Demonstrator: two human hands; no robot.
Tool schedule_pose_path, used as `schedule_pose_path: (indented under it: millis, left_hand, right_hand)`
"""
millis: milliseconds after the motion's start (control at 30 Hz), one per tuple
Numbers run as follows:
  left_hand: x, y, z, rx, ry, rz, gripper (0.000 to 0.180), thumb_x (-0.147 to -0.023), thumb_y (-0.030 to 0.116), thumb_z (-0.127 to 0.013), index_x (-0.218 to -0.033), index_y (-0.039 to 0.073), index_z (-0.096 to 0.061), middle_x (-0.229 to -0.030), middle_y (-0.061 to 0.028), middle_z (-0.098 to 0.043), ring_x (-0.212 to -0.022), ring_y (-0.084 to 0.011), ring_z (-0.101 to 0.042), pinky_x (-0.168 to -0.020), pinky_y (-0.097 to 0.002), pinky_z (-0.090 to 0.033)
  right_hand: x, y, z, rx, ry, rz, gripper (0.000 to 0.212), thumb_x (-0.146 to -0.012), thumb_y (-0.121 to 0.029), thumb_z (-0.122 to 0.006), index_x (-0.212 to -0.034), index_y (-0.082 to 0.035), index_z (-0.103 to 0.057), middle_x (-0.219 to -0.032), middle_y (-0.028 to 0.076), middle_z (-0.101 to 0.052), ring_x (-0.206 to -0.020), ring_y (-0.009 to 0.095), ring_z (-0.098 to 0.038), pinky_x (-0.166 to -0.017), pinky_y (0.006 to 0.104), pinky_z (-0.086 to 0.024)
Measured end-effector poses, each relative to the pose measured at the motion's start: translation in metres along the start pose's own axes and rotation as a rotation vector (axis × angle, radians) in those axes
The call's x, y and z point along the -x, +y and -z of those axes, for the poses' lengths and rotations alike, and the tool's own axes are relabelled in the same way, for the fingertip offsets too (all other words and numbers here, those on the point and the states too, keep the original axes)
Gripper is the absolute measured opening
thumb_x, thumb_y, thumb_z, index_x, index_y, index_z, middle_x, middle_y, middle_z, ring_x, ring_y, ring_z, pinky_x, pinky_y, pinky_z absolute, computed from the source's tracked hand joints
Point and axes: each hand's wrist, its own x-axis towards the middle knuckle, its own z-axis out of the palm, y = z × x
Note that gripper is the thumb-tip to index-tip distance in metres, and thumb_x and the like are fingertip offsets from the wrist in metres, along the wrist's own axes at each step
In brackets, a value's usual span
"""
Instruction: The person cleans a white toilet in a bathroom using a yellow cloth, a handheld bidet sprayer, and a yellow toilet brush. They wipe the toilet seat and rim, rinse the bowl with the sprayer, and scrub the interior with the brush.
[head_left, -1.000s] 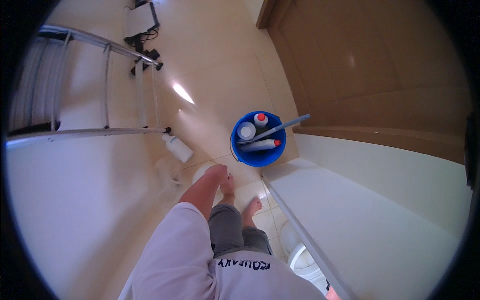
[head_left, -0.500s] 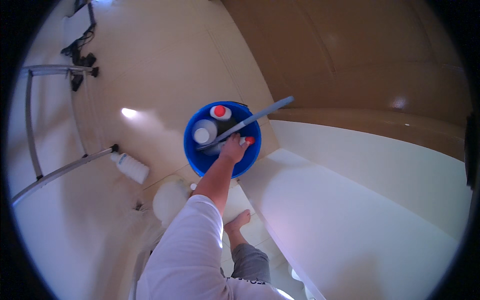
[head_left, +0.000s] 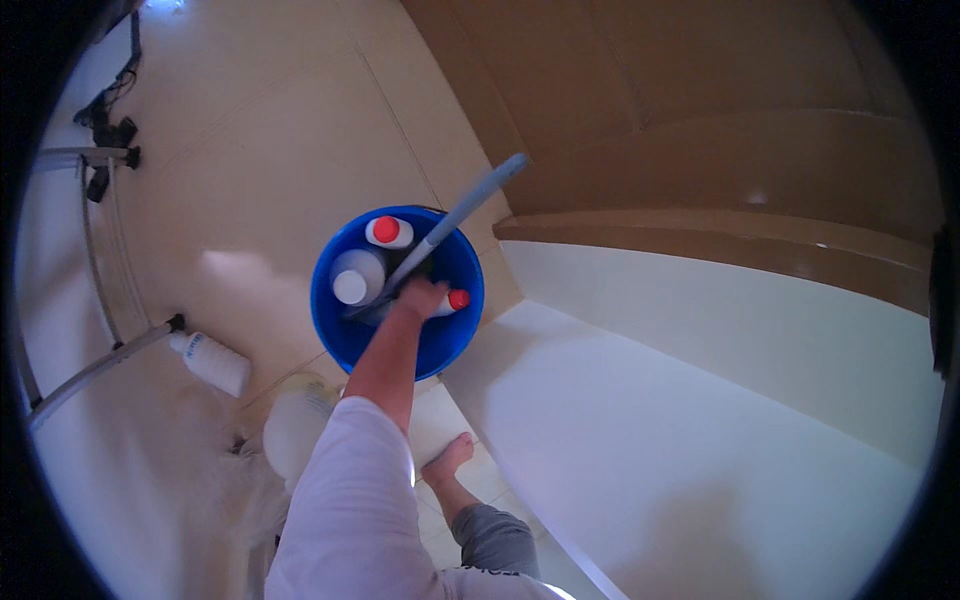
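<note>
So the left grip [head_left: 425, 297] is down inside a blue bucket [head_left: 450, 340], right over a tilted red-capped bottle [head_left: 459, 300] and close to the foot of a long grey handle [head_left: 467, 208]. Can't tell if the fingers are closed on either one, the hand's blurry and hides the contact; the right one's out of view. My worry is that handle: it sticks way out over the rim, so I'd guess a bump from the wrist could swing it round, or even drag the bucket over if it's light. Pulling on the tilted bottle could also knock the white-capped bottle [head_left: 358, 275] or the other red-capped bottle [head_left: 390, 233], they're packed pretty tight. The bucket sits on a beige tiled floor [head_left: 260, 130], likely slick, with a bare foot [head_left: 450, 457] nearby. Room looks cramped: brown panelling [head_left: 650, 130] upper right, a broad white surface [head_left: 600, 430] below it, a metal ladder [head_left: 80, 381] on the left with a white bottle [head_left: 215, 366] lying by its foot, and dark cables [head_left: 100, 110] beyond.
</note>
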Motion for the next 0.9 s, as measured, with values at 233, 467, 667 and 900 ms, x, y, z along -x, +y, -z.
schedule_pose_path:
  millis: [233, 467, 667, 900]
  left_hand:
    - [0.23, 0.065, -0.018, 0.137, 0.484, -0.549, 0.066, -0.073, 0.024, -0.054, -0.124, -0.006, -0.025, -0.123, -0.0253, -0.036, -0.113, -0.0356, -0.036, -0.093, -0.041, -0.031]
    - [0.399, 0.093, 0.007, 0.083, -0.087, -0.191, 0.052, -0.074, 0.035, -0.049, -0.108, -0.004, -0.045, -0.109, -0.0248, -0.048, -0.102, -0.0351, -0.047, -0.086, -0.0402, -0.037]
    - [0.428, 0.154, -0.082, 0.038, -0.441, -0.511, 0.046, -0.076, 0.035, -0.052, -0.105, -0.001, -0.052, -0.104, -0.0183, -0.054, -0.101, -0.0258, -0.048, -0.083, -0.0352, -0.037]
    - [0.537, 0.301, -0.178, 0.503, -0.678, -0.519, 0.051, -0.079, 0.024, -0.054, -0.119, -0.005, -0.04, -0.118, -0.0158, -0.046, -0.111, -0.0226, -0.04, -0.093, -0.0324, -0.031]
  right_hand:
    - [0.042, -0.051, 0.071, 0.305, -0.061, 0.187, 0.033, -0.081, -0.032, -0.039, -0.095, -0.005, -0.052, -0.094, 0.009, -0.055, -0.085, 0.025, -0.053, -0.071, 0.0363, -0.043]
    - [0.221, -0.356, 0.275, 1.947, -0.313, 0.588, 0.035, -0.081, -0.03, -0.037, -0.104, -0.009, -0.052, -0.103, 0.015, -0.054, -0.095, 0.029, -0.051, -0.08, 0.0376, -0.04]
    - [0.241, -0.348, 0.284, 2.102, -0.542, 0.938, 0.035, -0.079, -0.032, -0.042, -0.104, -0.011, -0.055, -0.1, 0.016, -0.056, -0.093, 0.033, -0.051, -0.083, 0.0393, -0.039]
    - [0.279, -0.347, 0.356, 1.577, -0.778, 0.946, 0.055, -0.071, -0.044, -0.055, -0.117, -0.014, -0.044, -0.11, 0.015, -0.052, -0.101, 0.031, -0.049, -0.088, 0.037, -0.038]
